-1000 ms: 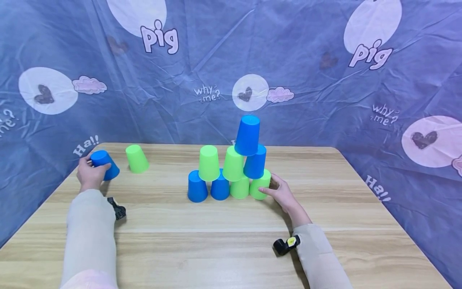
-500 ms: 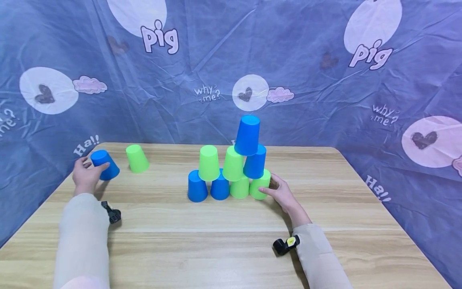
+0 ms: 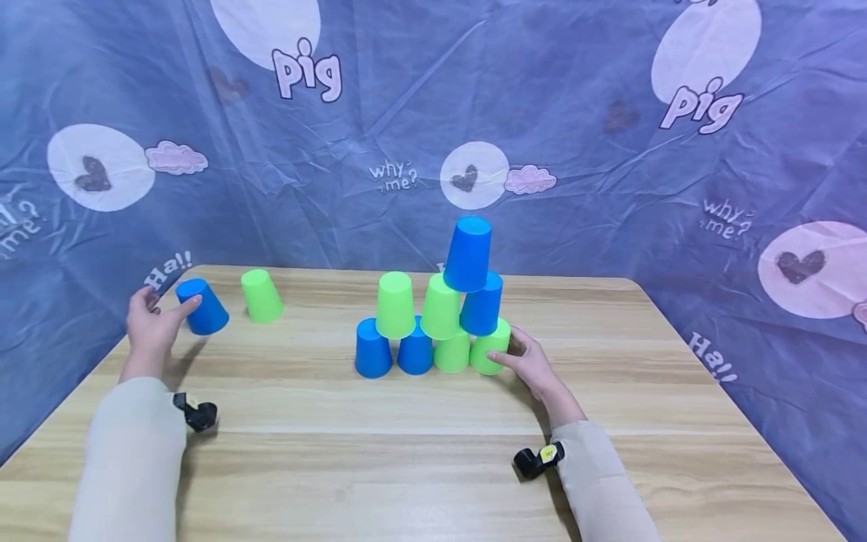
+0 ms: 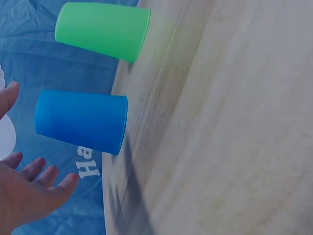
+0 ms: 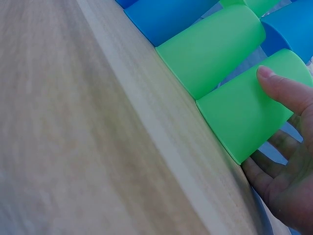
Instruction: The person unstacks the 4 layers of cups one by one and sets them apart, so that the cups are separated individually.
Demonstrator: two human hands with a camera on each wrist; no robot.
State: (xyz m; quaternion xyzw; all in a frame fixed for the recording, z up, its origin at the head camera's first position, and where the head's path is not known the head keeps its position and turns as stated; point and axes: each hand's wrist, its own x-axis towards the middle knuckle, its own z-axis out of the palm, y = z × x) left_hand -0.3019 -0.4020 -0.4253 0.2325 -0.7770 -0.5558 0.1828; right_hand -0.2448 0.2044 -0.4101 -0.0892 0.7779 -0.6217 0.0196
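Note:
My left hand (image 3: 150, 327) is spread just left of an upside-down blue cup (image 3: 205, 307); the left wrist view shows a gap between the fingers and this cup. A lone green cup (image 3: 262, 296) stands beyond it to the right. At the centre is a cup stack: a bottom row of blue and green cups, a second row of two green cups (image 3: 395, 305) and a blue one, and one blue cup (image 3: 468, 254) on top, over the right side. My right hand (image 3: 531, 365) holds the rightmost bottom green cup (image 5: 252, 107), thumb in front, fingers behind, partly hidden.
A wooden table (image 3: 379, 467) carries all the cups. Behind it hangs a blue printed cloth (image 3: 576, 241), close to the table's far and side edges. A black wrist camera (image 3: 196, 412) sits on the left sleeve, another (image 3: 538, 459) on the right.
My left hand has let go of the lone blue cup and drawn back to the left, its fingers spreading. The right hand and the stack stay put; the head view shifts slightly.

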